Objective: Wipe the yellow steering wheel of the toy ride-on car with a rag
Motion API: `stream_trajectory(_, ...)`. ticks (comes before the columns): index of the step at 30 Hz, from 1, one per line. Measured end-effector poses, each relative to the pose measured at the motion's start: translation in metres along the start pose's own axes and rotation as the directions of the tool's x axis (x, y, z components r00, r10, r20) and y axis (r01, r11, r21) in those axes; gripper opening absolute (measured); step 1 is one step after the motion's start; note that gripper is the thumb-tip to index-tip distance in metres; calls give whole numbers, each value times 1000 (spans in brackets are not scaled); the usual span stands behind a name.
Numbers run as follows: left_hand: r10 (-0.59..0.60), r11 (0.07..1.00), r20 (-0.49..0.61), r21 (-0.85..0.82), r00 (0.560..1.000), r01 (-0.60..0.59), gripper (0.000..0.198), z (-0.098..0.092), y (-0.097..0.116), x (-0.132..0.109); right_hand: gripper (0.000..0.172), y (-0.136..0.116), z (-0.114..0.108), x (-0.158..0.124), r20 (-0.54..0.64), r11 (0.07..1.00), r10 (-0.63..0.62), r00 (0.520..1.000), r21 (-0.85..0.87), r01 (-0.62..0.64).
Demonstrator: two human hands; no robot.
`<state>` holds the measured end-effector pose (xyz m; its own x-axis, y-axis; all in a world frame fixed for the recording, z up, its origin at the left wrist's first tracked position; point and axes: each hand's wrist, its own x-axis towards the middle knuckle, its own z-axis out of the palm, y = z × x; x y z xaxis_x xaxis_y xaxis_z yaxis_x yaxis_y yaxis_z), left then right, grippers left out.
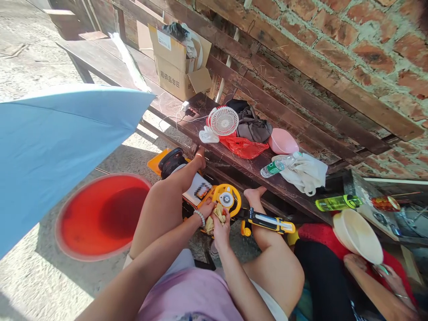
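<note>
A crumpled pale-yellow cloth (219,214) is bunched between my two hands, just in front of a yellow toy steering wheel (238,195). My right hand (221,229) has its fingers closed around the cloth from the near side. On its left edge my left hand (206,207), with a beaded bracelet at the wrist, pinches the same cloth. Below and around them is a white, black and yellow ride-on toy (194,185) between my legs. A black and yellow lever-like part (270,221) sticks out to the right of the wheel.
A red basin (100,218) stands on the left under a blue umbrella (67,133). Along the wooden bench (180,120) are a cardboard box (170,67), a white fan (224,121), a pink bowl (283,141) and a water bottle (276,167). Another person's hand (393,278) is at the lower right, near a cream bowl (357,234).
</note>
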<state>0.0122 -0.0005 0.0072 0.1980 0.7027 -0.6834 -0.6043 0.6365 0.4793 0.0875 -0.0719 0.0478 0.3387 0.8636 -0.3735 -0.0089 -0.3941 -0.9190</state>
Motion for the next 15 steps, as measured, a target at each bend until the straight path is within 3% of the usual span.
stream_trajectory(4, 0, 999, -54, 35, 999, 1, 9, 3, -2, -3, 71, 9, -10, 5, -97, 992, 65, 993, 110, -54)
stream_trajectory(8, 7, 1000, -63, 30, 998, -5, 14, 9, 0, -9, 67, 14, -24, 10, -146, 995, 60, 988, 84, -49)
stream_trajectory(15, -4, 1000, -54, 30, 999, 6, 17, 11, 4, -13, 67, 13, -46, 10, -169, 939, -245, 955, -285, 191)
